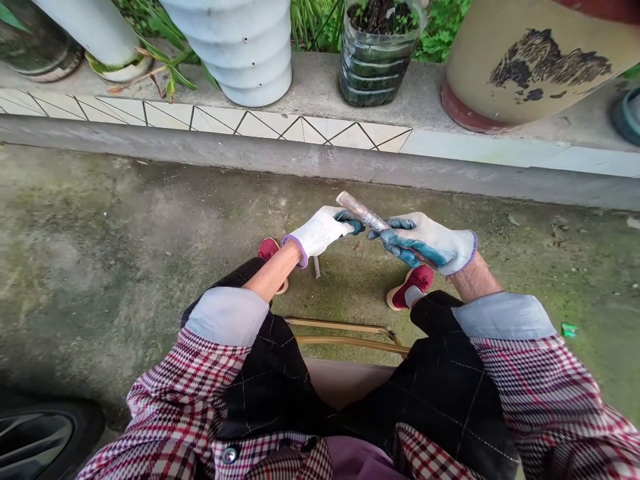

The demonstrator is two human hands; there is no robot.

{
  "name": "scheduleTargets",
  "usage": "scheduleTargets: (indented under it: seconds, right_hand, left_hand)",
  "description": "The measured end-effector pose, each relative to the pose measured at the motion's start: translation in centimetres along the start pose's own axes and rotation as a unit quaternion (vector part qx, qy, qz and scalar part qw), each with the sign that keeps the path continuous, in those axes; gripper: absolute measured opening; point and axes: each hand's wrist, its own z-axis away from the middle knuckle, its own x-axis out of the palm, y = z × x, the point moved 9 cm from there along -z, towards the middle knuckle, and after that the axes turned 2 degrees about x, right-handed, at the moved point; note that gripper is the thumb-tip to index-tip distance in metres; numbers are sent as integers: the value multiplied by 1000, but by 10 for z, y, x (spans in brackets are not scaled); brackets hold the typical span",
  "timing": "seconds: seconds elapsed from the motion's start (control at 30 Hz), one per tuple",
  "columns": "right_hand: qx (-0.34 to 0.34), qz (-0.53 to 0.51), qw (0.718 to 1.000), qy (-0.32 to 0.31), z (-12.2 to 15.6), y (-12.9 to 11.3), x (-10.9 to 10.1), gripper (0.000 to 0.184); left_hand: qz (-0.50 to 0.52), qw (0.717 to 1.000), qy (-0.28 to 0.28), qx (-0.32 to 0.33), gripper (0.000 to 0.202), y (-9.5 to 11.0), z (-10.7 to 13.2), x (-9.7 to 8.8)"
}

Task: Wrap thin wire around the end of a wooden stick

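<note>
My right hand (425,243), in a white glove with blue-green coated fingers, is closed around a worn metal-looking rod (353,205). Silvery wire is coiled around the rod's middle. Its free end points up and to the left, past the fingertips of my left hand (330,227). That hand wears a matching glove, its fingers pinched together just below the rod; what they hold is hidden. A short grey stick-like piece (317,267) shows below the left wrist, and whether it is held or lies on the ground I cannot tell.
A low tiled concrete ledge (320,130) runs across the front. On it stand a white ribbed pot (240,53), a cut plastic bottle with soil (375,63) and a large tan pot (530,73). A car wheel (40,440) is at lower left, a green scrap (569,330) at right.
</note>
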Motion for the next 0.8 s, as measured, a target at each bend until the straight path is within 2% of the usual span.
scheduleTargets:
  seconds: [0.13,0.23,0.3,0.37,0.47,0.53,0.6,0.67,0.73,0.8]
  right_hand:
    - [44,96,990,-96,-1,18,9,42]
    - [35,206,971,-120,-9,28,10,30]
    - [42,299,949,-92,-17,35,6,23]
    - [57,394,917,-35,-26,37,-4,18]
    - [56,470,879,61,-32,27,-20,18]
    - [63,452,883,114,-30,20,-30,19]
    - [74,378,909,160,-24,16,-40,18]
    - [61,260,944,191,-17,12,-43,17]
    - [30,136,969,204,-11,7,-41,18]
    - [-9,43,980,192,-7,1,-35,23]
  left_hand:
    - [-17,998,-47,36,11,14,1,0]
    - [-113,989,-69,63,13,23,3,-1]
    - [-181,979,-73,65,14,25,5,0]
    - [-232,968,-74,63,14,26,6,2]
    - [-264,960,-55,70,17,29,6,4]
    - [-241,967,-37,72,20,30,5,4]
    - [-184,980,-24,67,21,28,3,3]
    - [-113,992,-12,55,20,25,1,3]
    - [-43,998,-1,41,19,22,0,2]
    - [10,1000,3,25,17,20,0,3]
